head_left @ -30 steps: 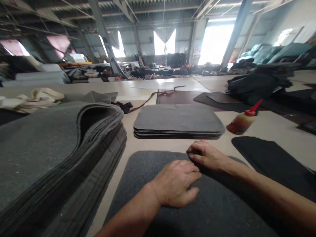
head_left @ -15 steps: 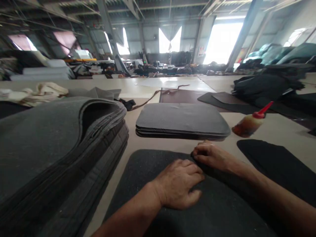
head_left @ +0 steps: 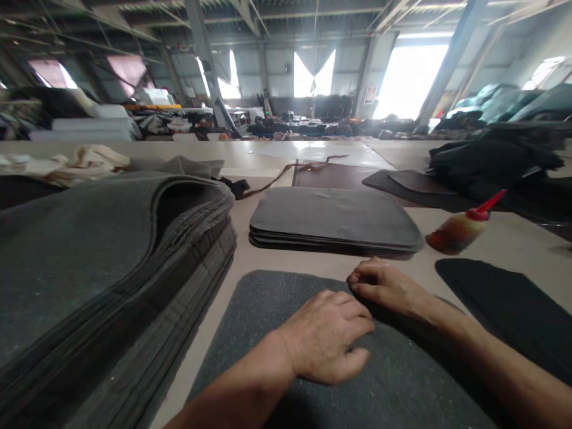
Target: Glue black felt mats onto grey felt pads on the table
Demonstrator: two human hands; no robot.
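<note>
Beneath the left fingers (head_left: 357, 311), a flat dark grey sheet (head_left: 388, 370).

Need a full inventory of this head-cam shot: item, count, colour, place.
sheet: 1, dark grey, front centre
flat stack: 1, grey, beyond the hands
folded stack: 1, grey, left
bottle: 1, amber with red nozzle, right of flat stack
flat material: count unclear, black, right
strip: 1, brown, behind flat stack
cream cloth: count unclear, cream, left rear
cloth heap: 1, black, right rear
table: at least 1, beige, beneath these
teal bundles: several, teal, right background
bright openings: several, white, far wall
left hand: 1, bare, on sheet
right hand: 1, bare, fingers curled at sheet's far edge
</note>
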